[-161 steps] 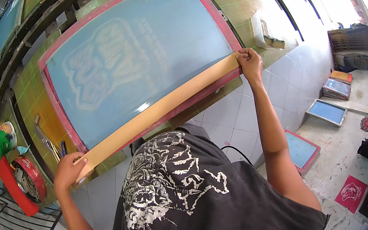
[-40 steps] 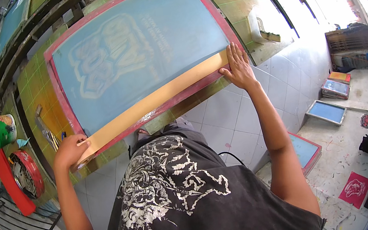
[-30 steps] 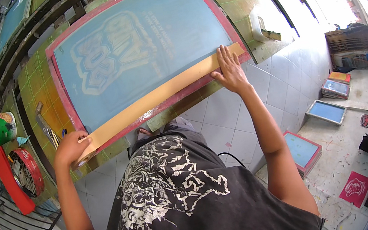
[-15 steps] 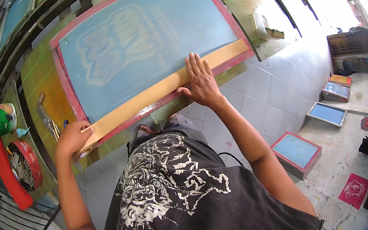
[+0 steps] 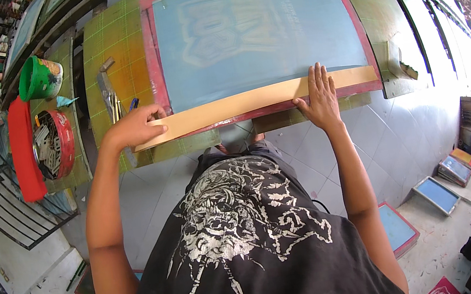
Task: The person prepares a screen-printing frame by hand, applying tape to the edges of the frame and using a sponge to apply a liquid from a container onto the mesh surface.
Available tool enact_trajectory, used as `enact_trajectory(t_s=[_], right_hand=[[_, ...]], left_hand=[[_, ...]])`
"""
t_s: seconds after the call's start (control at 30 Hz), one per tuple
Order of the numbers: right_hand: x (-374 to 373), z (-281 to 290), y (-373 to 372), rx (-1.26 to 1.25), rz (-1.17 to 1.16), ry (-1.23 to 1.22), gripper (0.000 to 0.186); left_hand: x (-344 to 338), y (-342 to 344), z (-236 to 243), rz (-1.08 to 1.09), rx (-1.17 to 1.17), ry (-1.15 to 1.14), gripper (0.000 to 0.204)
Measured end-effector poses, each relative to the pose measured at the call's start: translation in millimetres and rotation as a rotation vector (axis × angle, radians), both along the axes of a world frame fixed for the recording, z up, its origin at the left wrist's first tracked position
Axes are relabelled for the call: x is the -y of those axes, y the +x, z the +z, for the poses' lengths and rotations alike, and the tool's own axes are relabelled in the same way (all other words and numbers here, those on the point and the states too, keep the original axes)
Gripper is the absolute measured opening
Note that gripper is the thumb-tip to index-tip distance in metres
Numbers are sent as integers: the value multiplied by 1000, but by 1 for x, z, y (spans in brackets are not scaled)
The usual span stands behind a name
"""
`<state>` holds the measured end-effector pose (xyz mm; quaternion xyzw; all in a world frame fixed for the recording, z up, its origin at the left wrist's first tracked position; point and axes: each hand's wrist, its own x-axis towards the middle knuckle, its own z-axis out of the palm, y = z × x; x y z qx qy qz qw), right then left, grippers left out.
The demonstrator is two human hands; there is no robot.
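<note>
Screen frame [image 5: 155, 56] on green table [image 5: 114, 38]

Left hand [image 5: 136, 127] at centre left of frame: fingers curled, knuckles up, grip closed, thumb tucked under. Left forearm bare, rising from lower left edge, elbow slightly bent. Right hand [image 5: 318, 97] at centre right: palm flat, fingers spread and pointing to top of frame (thumb out to left). Right arm bare, nearly straight, entering from lower right.

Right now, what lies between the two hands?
In the head view, only the tan tape strip along the screen frame spans from left hand to right hand.
</note>
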<state>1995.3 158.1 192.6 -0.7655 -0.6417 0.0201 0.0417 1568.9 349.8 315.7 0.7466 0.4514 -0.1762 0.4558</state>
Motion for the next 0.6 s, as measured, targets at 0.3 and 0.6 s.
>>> enact_trajectory(t_s=[0.3, 0.6], right_hand=[[-1, 3, -15, -14, -85, -27, 107], [-17, -3, -114, -17, -44, -79, 110]], left_hand=[[6, 5, -14, -26, 65, 216, 27], [6, 13, -4, -20, -40, 236, 38]])
